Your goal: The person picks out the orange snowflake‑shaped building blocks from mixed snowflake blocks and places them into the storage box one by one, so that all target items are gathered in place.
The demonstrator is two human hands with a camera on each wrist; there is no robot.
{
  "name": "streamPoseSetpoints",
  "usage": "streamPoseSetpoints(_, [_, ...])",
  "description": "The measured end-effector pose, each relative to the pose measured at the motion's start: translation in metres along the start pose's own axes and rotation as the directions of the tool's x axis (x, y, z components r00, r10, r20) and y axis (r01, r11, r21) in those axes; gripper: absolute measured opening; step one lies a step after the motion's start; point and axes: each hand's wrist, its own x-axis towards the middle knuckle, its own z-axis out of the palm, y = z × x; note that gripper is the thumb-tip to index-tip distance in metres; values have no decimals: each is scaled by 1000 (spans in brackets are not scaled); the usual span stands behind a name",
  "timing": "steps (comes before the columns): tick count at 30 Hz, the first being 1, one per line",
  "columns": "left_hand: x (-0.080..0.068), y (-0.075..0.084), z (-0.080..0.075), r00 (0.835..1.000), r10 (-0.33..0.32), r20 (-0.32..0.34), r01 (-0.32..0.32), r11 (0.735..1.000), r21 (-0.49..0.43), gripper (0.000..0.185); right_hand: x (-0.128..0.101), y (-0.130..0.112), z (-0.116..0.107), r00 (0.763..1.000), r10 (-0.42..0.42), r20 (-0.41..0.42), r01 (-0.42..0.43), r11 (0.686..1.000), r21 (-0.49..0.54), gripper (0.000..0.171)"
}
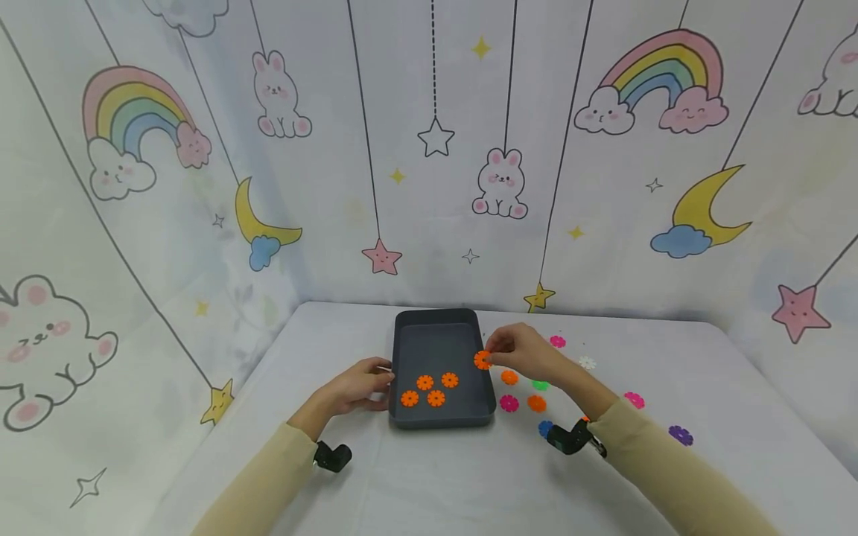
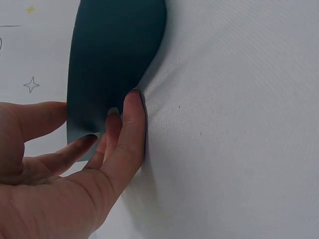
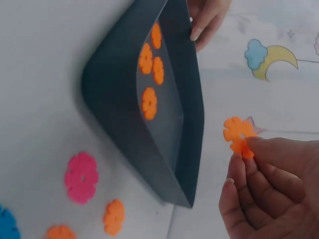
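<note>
Well, left sleeve [image 1: 261, 480]: beige, slanting from the lower left of the frame to my wrist.
Left hand [image 1: 358, 385]: left of the lower centre; my fingers are slightly bent and spread, touching the outside of the left wall of the dark grey tray [image 1: 437, 344] without wrapping round it.
Tray: at the lower centre of the frame, between my two hands, lying flat on the white-covered table [image 1: 429, 491].
Four orange discs [image 1: 436, 398]: flower-edged, inside the tray at its lower part, nearer its left wall and my left hand.
Held orange disc [image 1: 480, 360]: pinched by my right hand at the tray's right rim in the head view; the right wrist view shows it raised, apart from the tray.
Right hand [image 1: 526, 353]: right of centre, thumb and forefinger closed on that disc, other fingers loosely bent.
Loose discs: beneath and around my right hand and forearm, on the table at the lower right of the frame; orange [image 1: 537, 403], pink [image 1: 509, 403], green [image 1: 541, 385], blue [image 1: 545, 428], white [image 1: 587, 362] and, farthest right, purple [image 1: 681, 435].
Right sleeve [image 1: 677, 465]: beige, reaching in from the lower right.
</note>
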Motion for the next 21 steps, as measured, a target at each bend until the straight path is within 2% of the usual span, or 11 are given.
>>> streamPoseSetpoints(5, [0,0,0,1000,-2,0,2,1000,4,49,11,-7,9,999,-34,13,34,999,3,5])
streamPoseSetpoints(21, [-1,-1,-3,1000,6,1,-6,1000,-2,49,51,-38,31,995,-54,87,58,998,-39,8])
